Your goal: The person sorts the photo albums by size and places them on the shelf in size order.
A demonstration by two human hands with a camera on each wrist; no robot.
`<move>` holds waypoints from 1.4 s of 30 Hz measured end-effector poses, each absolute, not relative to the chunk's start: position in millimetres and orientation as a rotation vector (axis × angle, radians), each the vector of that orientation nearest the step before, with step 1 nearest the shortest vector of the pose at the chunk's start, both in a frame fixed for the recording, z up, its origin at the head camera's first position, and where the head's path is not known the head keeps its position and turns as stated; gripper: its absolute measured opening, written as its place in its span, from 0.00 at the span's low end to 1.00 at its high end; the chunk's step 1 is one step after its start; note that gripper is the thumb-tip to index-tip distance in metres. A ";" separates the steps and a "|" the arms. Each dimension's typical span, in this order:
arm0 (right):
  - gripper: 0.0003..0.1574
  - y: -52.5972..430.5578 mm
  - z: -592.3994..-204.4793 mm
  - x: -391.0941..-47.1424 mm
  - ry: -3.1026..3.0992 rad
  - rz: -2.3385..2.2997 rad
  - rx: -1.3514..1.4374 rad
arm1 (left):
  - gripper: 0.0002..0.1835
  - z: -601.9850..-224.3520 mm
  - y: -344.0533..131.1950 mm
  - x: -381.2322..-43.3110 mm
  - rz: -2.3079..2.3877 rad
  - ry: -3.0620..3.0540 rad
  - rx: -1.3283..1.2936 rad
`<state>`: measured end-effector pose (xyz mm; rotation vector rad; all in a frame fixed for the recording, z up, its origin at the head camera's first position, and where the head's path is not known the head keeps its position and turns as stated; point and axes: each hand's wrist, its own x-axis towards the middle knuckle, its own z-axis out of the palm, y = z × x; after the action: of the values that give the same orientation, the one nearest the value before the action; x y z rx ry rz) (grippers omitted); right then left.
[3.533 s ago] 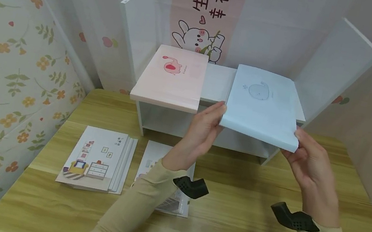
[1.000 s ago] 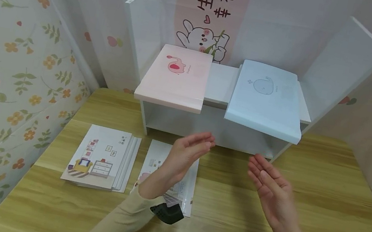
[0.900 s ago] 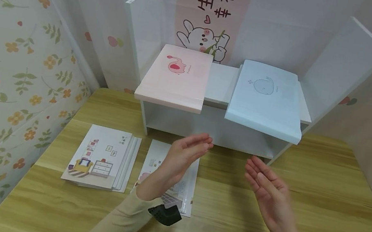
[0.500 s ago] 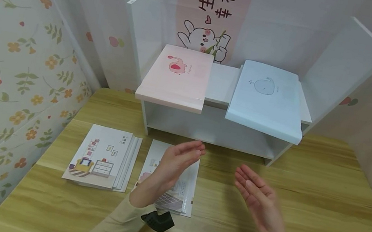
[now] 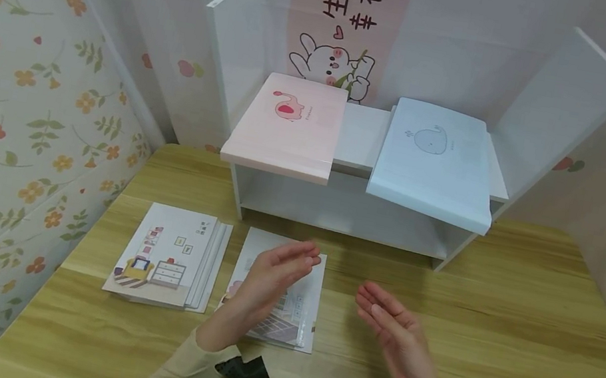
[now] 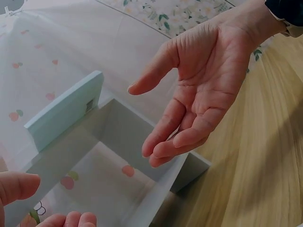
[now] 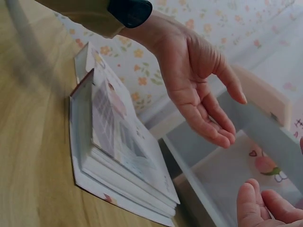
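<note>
My left hand (image 5: 270, 279) hovers over the right-hand stack of illustrated books (image 5: 293, 329), fingers nearly straight and holding nothing. Facing it, my right hand (image 5: 400, 341) is above the bare wood, palm inward, also holding nothing. A light blue book with a whale drawing (image 5: 434, 171) lies slightly askew on the white shelf (image 5: 362, 135), its front edge jutting out. To its left lies a pink book with an elephant drawing (image 5: 288, 136), overhanging the shelf front too. The left wrist view shows the right hand (image 6: 203, 90); the right wrist view shows the left hand (image 7: 189, 80).
Another stack of white illustrated books (image 5: 163, 259) lies at the left of the wooden table (image 5: 522, 363). Upright side panels (image 5: 567, 107) rise at both shelf ends. Floral cloth (image 5: 11, 151) hangs on the left, and a curtain with a rabbit print (image 5: 328, 62) is behind.
Both hands held the blue book at first, then let go of it, leaving it on the shelf. Since then they have drawn back from the shelf toward me, the right also moving leftward.
</note>
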<state>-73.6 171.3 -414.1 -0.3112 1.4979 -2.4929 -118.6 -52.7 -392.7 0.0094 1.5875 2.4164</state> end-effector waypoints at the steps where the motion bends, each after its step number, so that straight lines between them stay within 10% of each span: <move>1: 0.20 169.8 -415.2 -73.1 1.508 -2.483 -0.292 | 0.23 -393.7 -54.4 -117.4 2.417 1.586 0.007; 42: 0.36 117.0 -429.5 -67.7 1.620 -2.187 0.173 | 0.23 -428.5 -135.7 -86.6 2.409 1.875 -0.388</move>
<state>-67.7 117.0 -429.5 0.1735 1.6203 -2.1868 -86.6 -135.7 -428.5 -0.3882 1.8752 2.4088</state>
